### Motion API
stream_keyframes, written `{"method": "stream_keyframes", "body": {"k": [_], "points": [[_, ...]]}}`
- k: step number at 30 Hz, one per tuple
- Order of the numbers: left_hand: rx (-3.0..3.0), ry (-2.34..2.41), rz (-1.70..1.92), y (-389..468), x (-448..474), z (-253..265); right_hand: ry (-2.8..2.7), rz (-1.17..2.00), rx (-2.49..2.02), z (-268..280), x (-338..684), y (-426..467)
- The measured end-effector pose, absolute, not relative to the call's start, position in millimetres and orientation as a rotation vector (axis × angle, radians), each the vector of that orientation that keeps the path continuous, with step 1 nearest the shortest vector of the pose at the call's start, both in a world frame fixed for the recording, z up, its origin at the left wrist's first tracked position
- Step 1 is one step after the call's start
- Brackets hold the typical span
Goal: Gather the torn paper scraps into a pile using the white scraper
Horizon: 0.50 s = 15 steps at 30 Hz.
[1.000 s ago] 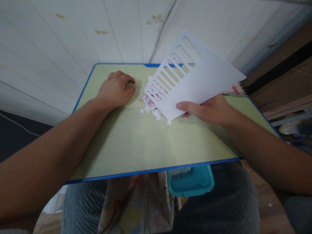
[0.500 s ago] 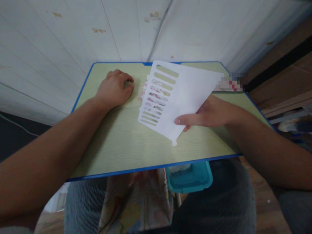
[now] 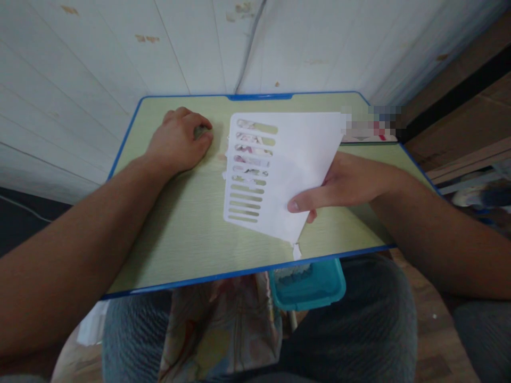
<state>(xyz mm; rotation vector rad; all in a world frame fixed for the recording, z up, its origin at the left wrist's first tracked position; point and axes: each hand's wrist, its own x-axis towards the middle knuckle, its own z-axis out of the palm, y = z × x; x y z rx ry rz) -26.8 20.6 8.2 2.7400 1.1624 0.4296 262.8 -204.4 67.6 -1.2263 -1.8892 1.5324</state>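
Note:
A flat white slotted sheet (image 3: 301, 159) is tilted above the tabletop, its row of long slots on the left side. My right hand (image 3: 339, 183) grips its right edge, thumb on top and fingers mostly hidden underneath. Through the slots show small white and pinkish scraps (image 3: 251, 150), their kind unclear. A small torn white scrap (image 3: 296, 251) hangs at the sheet's lower corner. My left hand (image 3: 181, 138) rests on the table to the left, fingers curled towards the thumb around a hollow where I see no object.
The pale green table (image 3: 187, 229) has a blue rim and stands against a white panelled wall (image 3: 191, 42). A turquoise tub (image 3: 315, 290) with whitish contents sits below its front edge, beside a patterned cloth (image 3: 223, 330). Cardboard boxes (image 3: 459, 122) stand at the right.
The slotted sheet has turned, so its top edge lies more level and its slots face me more squarely. My left hand keeps its pose; the view has shifted slightly.

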Motion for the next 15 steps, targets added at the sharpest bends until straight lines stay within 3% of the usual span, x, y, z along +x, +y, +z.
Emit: {"method": "stream_keyframes", "body": {"k": [15], "points": [[2.705,1.257,0.536,19.1,-24.0,4.7,-1.998,1.629,-1.248,62.5,265.6,-206.1]]}}
